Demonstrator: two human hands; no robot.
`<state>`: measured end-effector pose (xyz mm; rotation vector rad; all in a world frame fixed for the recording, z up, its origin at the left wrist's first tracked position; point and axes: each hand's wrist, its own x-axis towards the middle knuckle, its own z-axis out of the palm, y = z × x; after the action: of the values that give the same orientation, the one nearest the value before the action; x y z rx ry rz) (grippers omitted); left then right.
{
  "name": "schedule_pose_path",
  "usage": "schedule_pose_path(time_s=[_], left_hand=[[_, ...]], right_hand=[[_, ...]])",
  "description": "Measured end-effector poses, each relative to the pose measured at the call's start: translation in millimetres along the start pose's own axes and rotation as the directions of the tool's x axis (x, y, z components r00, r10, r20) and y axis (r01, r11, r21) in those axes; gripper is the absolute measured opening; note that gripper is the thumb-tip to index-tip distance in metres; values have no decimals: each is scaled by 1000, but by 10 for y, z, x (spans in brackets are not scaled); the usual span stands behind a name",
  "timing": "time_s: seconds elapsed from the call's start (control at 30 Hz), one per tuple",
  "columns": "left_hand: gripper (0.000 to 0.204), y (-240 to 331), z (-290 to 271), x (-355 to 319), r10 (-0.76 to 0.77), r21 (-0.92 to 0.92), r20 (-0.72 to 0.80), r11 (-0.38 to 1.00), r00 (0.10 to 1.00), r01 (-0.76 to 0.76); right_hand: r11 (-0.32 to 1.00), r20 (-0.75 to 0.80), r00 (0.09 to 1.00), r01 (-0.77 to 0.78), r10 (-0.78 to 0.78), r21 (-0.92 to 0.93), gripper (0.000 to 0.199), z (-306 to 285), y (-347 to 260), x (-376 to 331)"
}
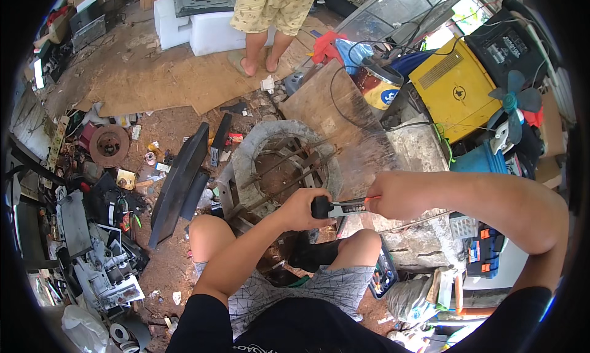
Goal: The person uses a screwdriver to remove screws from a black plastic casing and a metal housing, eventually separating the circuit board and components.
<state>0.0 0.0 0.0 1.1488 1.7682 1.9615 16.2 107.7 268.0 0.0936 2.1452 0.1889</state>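
Both of my hands meet in front of my knees, above an octagonal grey frame. My left hand is closed round one end of a black-and-silver metal part, which has a rounded black end and a slotted or toothed bar. At the part's other end, my right hand is closed, palm down. A small orange bit shows at its fingers, but the hand hides what it belongs to. Under my hands, the octagonal frame has metal bars across its open middle.
A worn wooden board lies right of the frame. Beyond it stand a bucket, a yellow metal case and a fan blade. A flat black panel leans at left, near scrap parts. Another person stands at the back.
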Motion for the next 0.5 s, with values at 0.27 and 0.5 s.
schedule_pose_path(time_s=[0.27,0.5], left_hand=[[42,101,138,-73,-24,-18,-24,1000,999,24],[43,94,-12,2,-80,-4,-10,997,997,80]], right_hand=[[350,-144,542,298,-828,-888,16,299,106,-115],[922,-405,829,324,-385,-213,20,124,176,-1]])
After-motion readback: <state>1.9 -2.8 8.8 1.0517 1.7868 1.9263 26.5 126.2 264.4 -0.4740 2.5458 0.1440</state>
